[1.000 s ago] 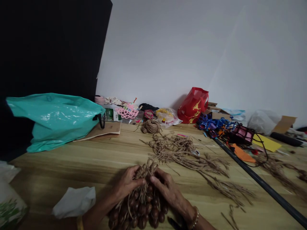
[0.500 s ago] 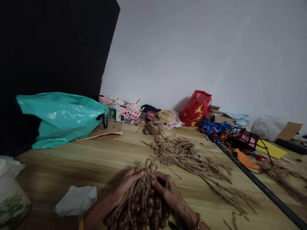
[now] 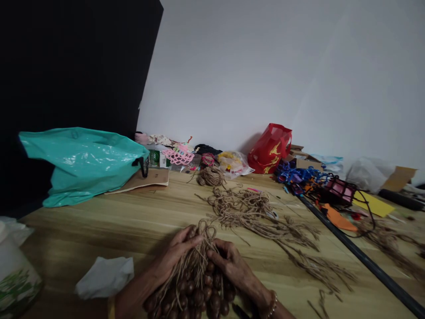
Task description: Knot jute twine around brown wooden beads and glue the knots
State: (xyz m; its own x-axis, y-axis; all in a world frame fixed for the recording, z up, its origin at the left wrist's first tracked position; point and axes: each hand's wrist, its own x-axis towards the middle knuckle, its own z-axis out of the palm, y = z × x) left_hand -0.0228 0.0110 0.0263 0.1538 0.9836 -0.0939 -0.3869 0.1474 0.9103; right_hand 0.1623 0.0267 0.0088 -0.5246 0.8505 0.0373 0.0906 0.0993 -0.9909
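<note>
Cords point(image 3: 199, 259) now hang looser between the hands than a second ago, their top loops more open. Below them, brown balls point(image 3: 198, 297) cluster on the near part of the table point(image 3: 149, 215). Left hand point(image 3: 169, 259) and right hand point(image 3: 237, 268) pinch the cords, each grip narrow. Arranging strands seems in hand; the next move calls for steady fingers. Loose twine point(image 3: 245, 215) lies beyond.

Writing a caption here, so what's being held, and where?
Both hands hold a twine bundle near its looped top, above the brown round pieces.
</note>
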